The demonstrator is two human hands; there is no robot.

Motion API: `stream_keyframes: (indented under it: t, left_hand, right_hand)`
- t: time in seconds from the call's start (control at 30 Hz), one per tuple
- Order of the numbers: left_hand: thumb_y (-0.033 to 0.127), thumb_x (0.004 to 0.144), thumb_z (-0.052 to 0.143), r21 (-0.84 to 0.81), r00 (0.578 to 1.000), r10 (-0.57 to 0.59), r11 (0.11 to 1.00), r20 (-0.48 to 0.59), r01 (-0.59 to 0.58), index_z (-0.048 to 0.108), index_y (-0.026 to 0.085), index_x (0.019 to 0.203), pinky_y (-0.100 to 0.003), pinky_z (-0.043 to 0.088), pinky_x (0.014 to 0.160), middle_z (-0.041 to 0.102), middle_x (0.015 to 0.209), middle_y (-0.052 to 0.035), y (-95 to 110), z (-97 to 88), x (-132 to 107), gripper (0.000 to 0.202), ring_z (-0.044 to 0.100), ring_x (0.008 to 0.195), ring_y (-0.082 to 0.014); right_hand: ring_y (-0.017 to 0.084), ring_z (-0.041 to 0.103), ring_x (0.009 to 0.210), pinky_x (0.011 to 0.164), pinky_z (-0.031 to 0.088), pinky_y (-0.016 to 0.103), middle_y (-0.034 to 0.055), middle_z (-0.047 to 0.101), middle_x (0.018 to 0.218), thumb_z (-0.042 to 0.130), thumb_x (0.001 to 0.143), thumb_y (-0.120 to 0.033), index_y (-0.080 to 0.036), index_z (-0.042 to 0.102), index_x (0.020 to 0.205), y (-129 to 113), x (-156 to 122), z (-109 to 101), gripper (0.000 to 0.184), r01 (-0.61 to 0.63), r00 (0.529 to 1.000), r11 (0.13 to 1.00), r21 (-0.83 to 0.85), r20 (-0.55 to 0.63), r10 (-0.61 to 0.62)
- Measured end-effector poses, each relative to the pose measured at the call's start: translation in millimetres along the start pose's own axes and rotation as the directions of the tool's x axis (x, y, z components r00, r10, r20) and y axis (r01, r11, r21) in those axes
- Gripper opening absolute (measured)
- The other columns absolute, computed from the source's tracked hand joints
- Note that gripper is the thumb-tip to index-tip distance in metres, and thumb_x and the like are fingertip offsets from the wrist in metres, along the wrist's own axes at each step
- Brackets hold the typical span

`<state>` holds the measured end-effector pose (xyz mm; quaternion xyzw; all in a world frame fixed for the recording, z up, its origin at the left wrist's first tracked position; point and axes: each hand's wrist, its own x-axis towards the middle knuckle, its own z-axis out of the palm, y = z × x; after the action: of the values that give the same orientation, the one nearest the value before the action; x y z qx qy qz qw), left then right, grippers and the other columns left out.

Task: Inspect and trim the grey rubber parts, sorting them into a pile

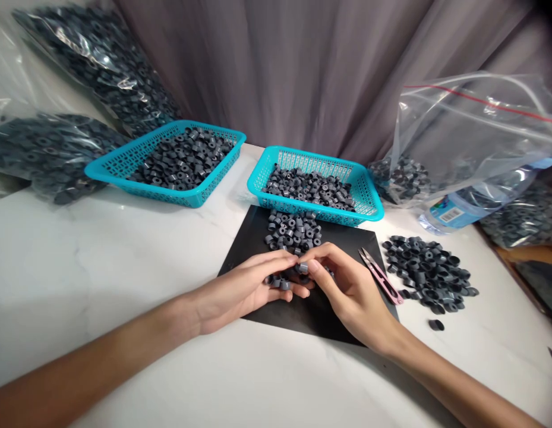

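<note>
My left hand point(246, 288) and my right hand point(344, 285) meet over a black mat point(302, 312) on the white table. Their fingertips pinch together on a small grey plastic ring point(303, 268). A few more rings lie under and between my fingers. Just beyond them, a loose heap of grey rings point(292, 230) sits on the mat's far part. Pink thread snips point(381, 276) lie by the mat's right edge, close to my right hand.
Two turquoise baskets point(128, 163) point(369, 205) hold grey rings behind the mat. Another pile of rings point(429, 272) lies on the right. Clear bags of rings point(101, 65) point(458, 137) and a water bottle point(454, 211) stand at the sides. A grey curtain hangs behind.
</note>
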<state>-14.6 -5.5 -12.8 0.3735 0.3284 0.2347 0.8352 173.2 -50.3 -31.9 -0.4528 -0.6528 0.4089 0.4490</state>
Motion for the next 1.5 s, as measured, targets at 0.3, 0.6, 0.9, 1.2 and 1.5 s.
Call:
stream_keyframes:
  t: [0.3,0.6,0.9,1.2,1.5]
  left_hand:
    - [0.029,0.098,0.055,0.009,0.998,-0.003,1.0,0.062,0.003,0.072,0.016,0.094,-0.029,0.043,0.078,0.063,0.093,-0.0031,1.5,-1.3,-0.1,0.022,0.061,0.088,-0.015]
    - [0.024,0.098,0.053,0.033,0.997,-0.005,0.999,0.08,0.002,0.073,0.015,0.095,-0.029,0.045,0.084,0.067,0.091,-0.0042,3.5,-0.9,-0.7,0.022,0.064,0.091,-0.0164]
    - [0.023,0.098,0.054,0.02,0.995,-0.004,1.0,0.099,0.002,0.072,0.013,0.098,-0.027,0.047,0.082,0.07,0.093,-0.0062,3.7,-0.5,0.8,0.021,0.065,0.089,-0.0161]
    - [0.027,0.098,0.054,0.057,0.997,-0.013,0.998,0.078,0.009,0.07,0.011,0.095,-0.026,0.045,0.079,0.068,0.093,-0.0071,5.9,0.5,-1.1,0.023,0.063,0.088,-0.0151]
    - [0.033,0.094,0.061,0.127,1.0,-0.017,0.992,0.024,0.014,0.066,0.015,0.093,-0.028,0.043,0.082,0.065,0.095,-0.0045,7.3,-1.3,-2.1,0.019,0.061,0.093,-0.0161]
  right_hand:
    - [0.019,0.059,0.086,0.078,0.048,0.033,0.0051,0.063,0.094,0.052,0.101,-0.035,-0.022,0.065,0.098,-0.3,-0.9,3.0,0.018,0.016,1.0,1.0,-0.022,-0.025,-0.017]
    - [0.015,0.058,0.077,0.074,0.051,0.03,0.0038,0.058,0.094,0.055,0.099,-0.038,-0.021,0.065,0.095,1.7,2.3,2.0,0.02,-0.023,1.0,0.986,0.165,-0.005,0.024]
    - [0.013,0.056,0.072,0.069,0.049,0.028,0.0015,0.057,0.087,0.057,0.098,-0.034,-0.021,0.064,0.094,0.3,2.0,0.6,0.016,-0.05,0.998,0.968,0.244,-0.017,0.056]
    - [0.012,0.055,0.066,0.06,0.048,0.025,-0.0005,0.059,0.079,0.059,0.097,-0.031,-0.019,0.064,0.097,11.0,-1.4,1.4,0.013,-0.108,0.993,0.897,0.429,0.011,0.114]
    - [0.01,0.055,0.057,0.048,0.05,0.022,-0.0022,0.057,0.071,0.059,0.097,-0.03,-0.019,0.063,0.093,16.7,-3.1,1.5,0.012,-0.075,0.989,0.873,0.483,-0.077,0.128]
